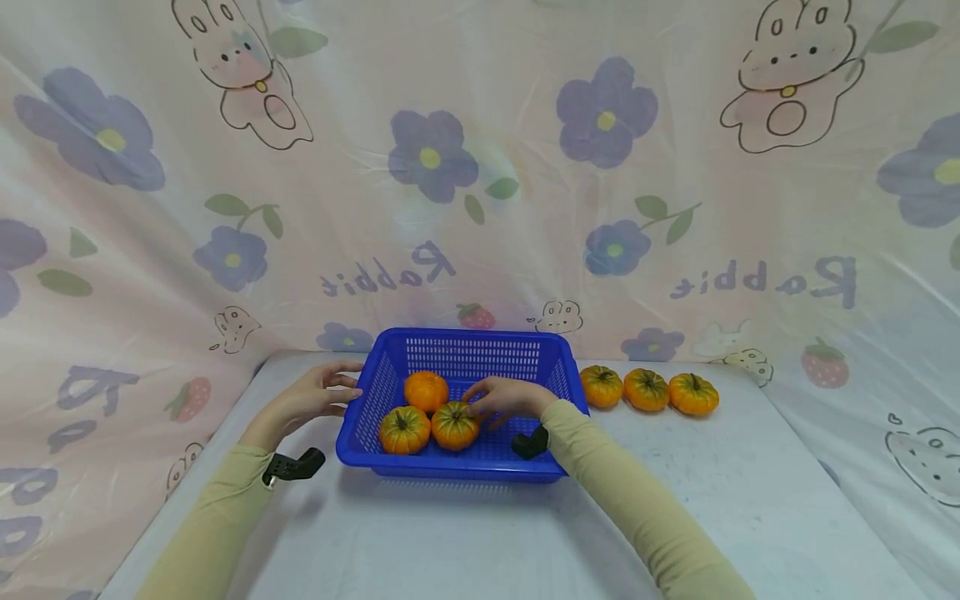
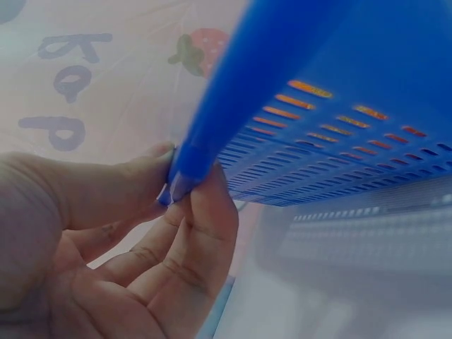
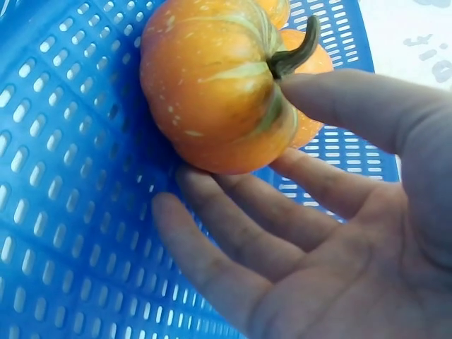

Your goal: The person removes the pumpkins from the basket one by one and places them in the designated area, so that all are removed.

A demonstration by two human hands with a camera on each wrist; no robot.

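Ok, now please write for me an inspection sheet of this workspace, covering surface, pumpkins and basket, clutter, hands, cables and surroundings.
Surface: white table, with a blue basket standing on it.
Job's things: three pumpkins inside the basket; three more pumpkins in a row on the table, to its right.
Clutter: nothing seen.
Hands: left hand pinches the basket's left rim; right hand is inside, its thumb and fingers against one pumpkin.
Cables: nothing seen.
Surroundings: pale curtain with flowers, rabbits, strawberries; the "Rabbit" lettering appears mirrored.
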